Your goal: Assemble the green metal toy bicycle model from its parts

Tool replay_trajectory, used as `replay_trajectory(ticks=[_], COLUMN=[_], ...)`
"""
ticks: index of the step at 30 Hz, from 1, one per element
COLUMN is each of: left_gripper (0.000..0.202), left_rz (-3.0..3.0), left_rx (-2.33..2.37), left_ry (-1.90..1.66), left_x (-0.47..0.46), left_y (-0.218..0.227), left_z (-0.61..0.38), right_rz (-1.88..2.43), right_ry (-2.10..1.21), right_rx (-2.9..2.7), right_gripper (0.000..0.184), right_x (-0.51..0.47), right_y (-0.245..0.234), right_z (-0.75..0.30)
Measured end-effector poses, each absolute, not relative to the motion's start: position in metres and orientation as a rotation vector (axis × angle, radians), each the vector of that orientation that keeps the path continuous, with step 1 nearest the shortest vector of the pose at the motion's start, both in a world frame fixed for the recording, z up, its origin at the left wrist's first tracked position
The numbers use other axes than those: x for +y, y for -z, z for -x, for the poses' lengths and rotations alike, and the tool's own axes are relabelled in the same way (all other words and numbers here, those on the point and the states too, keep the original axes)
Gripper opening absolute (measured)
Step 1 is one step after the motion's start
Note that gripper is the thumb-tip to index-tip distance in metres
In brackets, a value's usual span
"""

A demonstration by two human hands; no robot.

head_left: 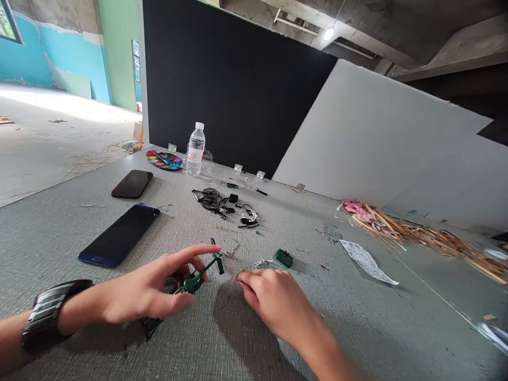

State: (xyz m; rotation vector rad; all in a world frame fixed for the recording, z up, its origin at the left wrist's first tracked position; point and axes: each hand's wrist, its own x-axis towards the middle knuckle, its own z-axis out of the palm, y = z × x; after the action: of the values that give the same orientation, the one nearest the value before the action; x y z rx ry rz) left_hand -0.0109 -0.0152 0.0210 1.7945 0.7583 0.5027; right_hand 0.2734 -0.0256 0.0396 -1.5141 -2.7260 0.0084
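Note:
My left hand (pixel 146 293) is closed around a small green model bicycle frame (pixel 193 284), its index finger stretched along the top near the front end. Part of the model lies hidden behind the palm and thumb. Just to the right, my right hand (pixel 278 301) has its thumb and fingertips pinched together low over the table; whatever they hold, if anything, is too small to make out. Beyond it lie small silver parts (pixel 262 263) and a dark green block-like piece (pixel 283 257). Farther back are black model parts with spoked wheels (pixel 210 200) and a curved cluster of black and silver pieces (pixel 249 218).
Two phones, a blue one (pixel 121 235) and a black one (pixel 133 183), lie at the left. Behind stand a paint palette (pixel 164 160) and a water bottle (pixel 195 151) before a black panel (pixel 238 84). A printed sheet (pixel 367 260) and wood scraps (pixel 420 235) are at right.

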Motion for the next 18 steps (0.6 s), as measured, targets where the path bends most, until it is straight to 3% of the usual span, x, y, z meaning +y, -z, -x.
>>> replay_trajectory(ticks=[10,18], left_gripper=[0.076,0.077], left_rz=[-1.768,-1.782], left_rx=[0.760,0.789], left_ry=[-0.510,-0.517], left_x=[-0.017,-0.017], left_y=[-0.025,-0.021], left_z=[0.010,0.010], right_rz=[1.438,1.175], right_ry=[-0.061,-0.006], right_rx=[-2.521,-2.240], right_gripper=[0.032,0.027], right_x=[-0.021,-0.033], right_y=[-0.035,-0.041], right_z=[-0.278,-0.263])
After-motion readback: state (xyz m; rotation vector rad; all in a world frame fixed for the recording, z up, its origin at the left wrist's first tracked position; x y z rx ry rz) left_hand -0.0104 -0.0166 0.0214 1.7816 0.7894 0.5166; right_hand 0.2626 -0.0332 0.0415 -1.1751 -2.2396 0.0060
